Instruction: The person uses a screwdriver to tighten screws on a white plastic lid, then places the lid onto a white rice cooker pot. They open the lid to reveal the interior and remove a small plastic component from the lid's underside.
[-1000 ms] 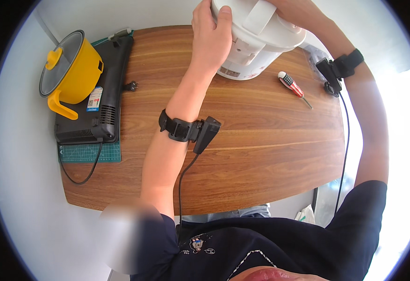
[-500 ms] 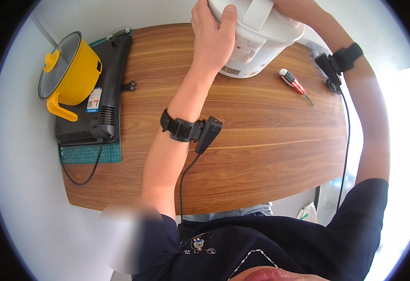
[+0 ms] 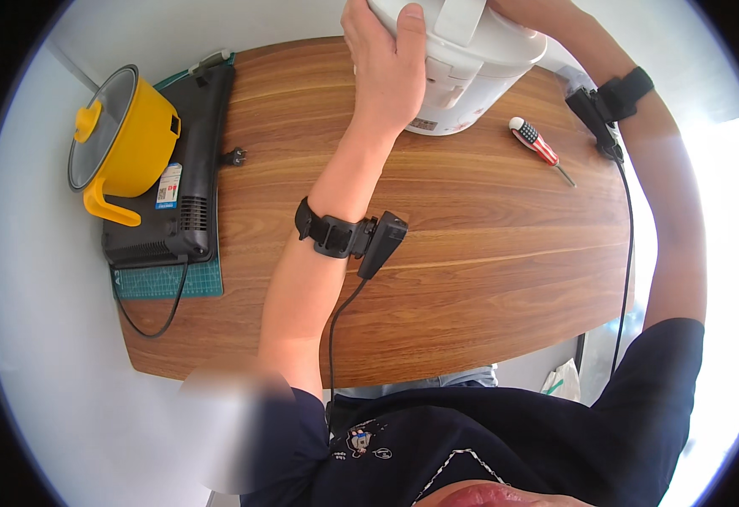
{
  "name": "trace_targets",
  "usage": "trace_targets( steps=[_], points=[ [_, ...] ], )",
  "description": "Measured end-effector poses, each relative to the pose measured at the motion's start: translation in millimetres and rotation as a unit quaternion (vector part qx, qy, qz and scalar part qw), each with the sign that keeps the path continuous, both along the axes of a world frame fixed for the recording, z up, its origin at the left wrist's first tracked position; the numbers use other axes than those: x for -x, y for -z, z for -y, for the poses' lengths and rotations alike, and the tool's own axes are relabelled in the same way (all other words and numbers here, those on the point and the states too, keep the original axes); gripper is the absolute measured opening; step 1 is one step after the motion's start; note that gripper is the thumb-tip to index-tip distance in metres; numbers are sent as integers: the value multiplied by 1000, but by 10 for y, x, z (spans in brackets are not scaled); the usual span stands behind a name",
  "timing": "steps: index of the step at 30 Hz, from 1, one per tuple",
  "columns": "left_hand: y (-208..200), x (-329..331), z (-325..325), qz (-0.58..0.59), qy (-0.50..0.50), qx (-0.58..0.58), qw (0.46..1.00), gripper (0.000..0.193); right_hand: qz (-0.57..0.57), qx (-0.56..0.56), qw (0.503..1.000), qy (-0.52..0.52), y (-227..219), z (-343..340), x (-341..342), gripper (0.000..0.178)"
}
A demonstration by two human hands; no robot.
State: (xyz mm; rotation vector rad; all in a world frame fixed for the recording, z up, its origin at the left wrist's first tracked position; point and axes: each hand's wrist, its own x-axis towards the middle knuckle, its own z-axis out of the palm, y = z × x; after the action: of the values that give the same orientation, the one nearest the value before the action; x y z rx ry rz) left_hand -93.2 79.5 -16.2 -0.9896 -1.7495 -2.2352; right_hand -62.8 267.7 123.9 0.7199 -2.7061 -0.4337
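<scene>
A white rice cooker (image 3: 492,76) with a rounded lid stands at the far edge of the table, its top cut off by the picture's upper edge. My left hand (image 3: 389,72) grips its left side, thumb lying over the lid's edge and fingers down around the far side. On the right, my right hand (image 3: 534,10) reaches round the back of the cooker and holds it there; most of its fingers are out of sight. Near the cooker's right side lies a screwdriver (image 3: 537,142) with a red, white and dark patterned handle.
At left, a yellow pot (image 3: 140,139) with a glass lid sits on a black appliance (image 3: 154,241) over a green cutting mat (image 3: 171,280). A plug (image 3: 233,157) lies beside it on the wooden table (image 3: 488,279). Cables trail from black devices strapped to both my forearms.
The view has turned slightly. Both hands keep their places on the rice cooker, which sits a little higher in the picture, and my left forearm has shifted slightly right.
</scene>
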Motion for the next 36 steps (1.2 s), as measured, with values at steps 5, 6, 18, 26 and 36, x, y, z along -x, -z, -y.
trace_targets(
  steps=[5,6,18,26,36],
  points=[
    [4,10,-1,-9,13,-13,1000,65,-6,-2,1000,6,34,-12,19,43],
    [7,13,-1,-12,21,-19,1000,65,-8,-1,1000,7,42,-17,28,43],
    [19,-12,-22,26,11,-26,999,62,-17,4,1000,24,85,-7,27,40],
    [-39,-32,23,53,2,-6,999,62,-46,-17,997,57,126,7,34,37],
    [-78,-1,90,85,34,29,995,79,-38,105,993,30,-104,-101,-190,48]
  ],
)
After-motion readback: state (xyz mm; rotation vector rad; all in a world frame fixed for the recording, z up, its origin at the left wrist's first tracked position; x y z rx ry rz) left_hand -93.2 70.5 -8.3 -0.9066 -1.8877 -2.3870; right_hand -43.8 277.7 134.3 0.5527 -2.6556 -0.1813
